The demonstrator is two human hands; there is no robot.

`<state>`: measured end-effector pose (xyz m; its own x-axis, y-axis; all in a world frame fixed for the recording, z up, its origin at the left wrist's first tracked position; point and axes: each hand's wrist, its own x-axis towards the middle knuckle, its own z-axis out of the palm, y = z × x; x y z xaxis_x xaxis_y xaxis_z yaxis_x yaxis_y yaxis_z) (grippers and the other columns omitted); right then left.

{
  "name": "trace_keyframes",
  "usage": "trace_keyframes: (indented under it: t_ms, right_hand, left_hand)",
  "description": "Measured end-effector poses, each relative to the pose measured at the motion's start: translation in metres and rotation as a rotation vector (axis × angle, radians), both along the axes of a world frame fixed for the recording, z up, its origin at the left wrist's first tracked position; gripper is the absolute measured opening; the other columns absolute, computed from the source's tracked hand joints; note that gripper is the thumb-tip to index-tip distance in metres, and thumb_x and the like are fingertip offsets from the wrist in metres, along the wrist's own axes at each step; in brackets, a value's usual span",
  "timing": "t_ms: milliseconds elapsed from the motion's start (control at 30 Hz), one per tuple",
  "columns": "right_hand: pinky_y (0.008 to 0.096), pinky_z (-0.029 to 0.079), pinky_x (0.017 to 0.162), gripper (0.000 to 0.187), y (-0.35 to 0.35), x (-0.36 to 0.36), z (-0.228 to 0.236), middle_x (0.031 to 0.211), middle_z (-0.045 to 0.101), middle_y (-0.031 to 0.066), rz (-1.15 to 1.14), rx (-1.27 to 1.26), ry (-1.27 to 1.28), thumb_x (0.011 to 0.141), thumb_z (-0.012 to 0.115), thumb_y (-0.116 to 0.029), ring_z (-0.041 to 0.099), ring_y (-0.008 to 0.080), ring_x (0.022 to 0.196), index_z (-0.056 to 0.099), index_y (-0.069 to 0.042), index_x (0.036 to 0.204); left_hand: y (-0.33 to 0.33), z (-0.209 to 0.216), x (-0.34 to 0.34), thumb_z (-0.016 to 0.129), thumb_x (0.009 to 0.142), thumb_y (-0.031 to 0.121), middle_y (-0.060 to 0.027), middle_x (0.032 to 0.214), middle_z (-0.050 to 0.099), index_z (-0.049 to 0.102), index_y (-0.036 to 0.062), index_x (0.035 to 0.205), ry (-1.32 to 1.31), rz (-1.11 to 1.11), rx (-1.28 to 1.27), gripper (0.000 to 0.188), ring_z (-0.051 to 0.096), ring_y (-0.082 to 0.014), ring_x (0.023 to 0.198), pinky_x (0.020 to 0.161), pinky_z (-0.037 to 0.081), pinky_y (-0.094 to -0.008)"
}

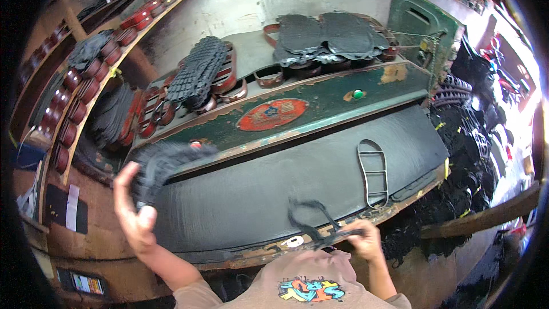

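Observation:
My left hand (137,226) is raised at the left end of the press bed. Its thumb and fingers grip a ribbed black rubber sole piece (157,166), smeared by motion. My right hand (366,240) is closed on a thin black rubber offcut (311,229) at the bed's front edge, the loop of it lying toward the left. A sole-shaped metal cutting die (375,171) with crossbars rests on the black bed surface (257,189), up and right of my right hand.
Behind the bed runs a green press beam (331,100) with a green button (358,94). Black rubber sheets (329,37) and red dies (229,74) lie on top. A shelf of red dies (74,111) stands left. Black scraps (463,166) heap at right, near a wooden beam (486,217).

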<state>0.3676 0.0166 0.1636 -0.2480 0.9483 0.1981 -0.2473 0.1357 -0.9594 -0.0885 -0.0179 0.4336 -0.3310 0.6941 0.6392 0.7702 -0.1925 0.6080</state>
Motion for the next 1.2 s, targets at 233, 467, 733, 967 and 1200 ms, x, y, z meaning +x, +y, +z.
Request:
trace_keyframes:
  t_ms: [233,467,733,967,1200]
  right_hand:
    - [0.0333,0.058,0.064,0.030,-0.035,0.154,0.088,0.078,0.067,0.0100,-0.651,0.042,-0.167,0.103,0.070,-0.027,0.067,0.0185,0.068,0.048,-0.006,0.104]
    - [0.0318,0.055,0.076,0.034,0.027,0.364,0.056,0.094,0.072,0.0091,-0.914,-0.141,-0.708,0.099,0.073,-0.029,0.071,0.0182,0.087,0.067,0.000,0.114]
    - [0.0491,0.040,0.120,0.087,0.100,0.452,-0.036,0.153,0.045,0.0331,-0.667,-0.379,-1.325,0.088,0.079,-0.049,0.045,0.0460,0.144,0.046,0.000,0.152]
    - [0.0460,0.033,0.125,0.066,0.090,0.281,-0.059,0.158,0.043,0.0301,-0.357,-0.094,-0.989,0.097,0.073,-0.035,0.040,0.0418,0.150,0.052,-0.002,0.150]
    - [0.0431,0.039,0.120,0.059,0.086,0.230,-0.056,0.151,0.050,0.0241,-0.198,-0.078,-0.872,0.093,0.077,-0.025,0.049,0.0382,0.143,0.057,-0.005,0.145]
  left_hand:
    - [0.153,0.042,-0.051,0.065,0.100,0.023,-0.0151,0.143,0.057,0.053,-0.0021,0.146,0.228,-0.158,0.162,0.054,0.051,-0.0259,0.134,0.120,0.032,-0.0380]
    - [0.302,-0.007,-0.042,0.063,0.103,0.043,-0.0279,0.141,0.061,0.063,0.0011,0.140,0.816,0.338,-0.122,0.056,0.053,-0.0434,0.137,0.117,0.039,-0.0497]
    - [0.346,-0.026,0.128,0.058,0.109,0.023,-0.0196,0.150,0.052,0.052,-0.0005,0.150,0.473,-0.271,0.061,0.047,0.055,-0.0315,0.135,0.116,0.043,-0.0434]
    - [0.424,-0.030,0.199,0.077,0.090,0.034,-0.0180,0.138,0.065,0.065,0.0067,0.134,0.697,-0.291,-0.010,0.053,0.059,-0.0364,0.131,0.114,0.043,-0.0477]
    - [0.434,-0.022,0.199,0.075,0.094,0.022,-0.0144,0.111,0.071,0.069,0.0024,0.118,0.473,-0.363,-0.317,0.032,0.068,-0.0261,0.109,0.098,0.052,-0.0380]
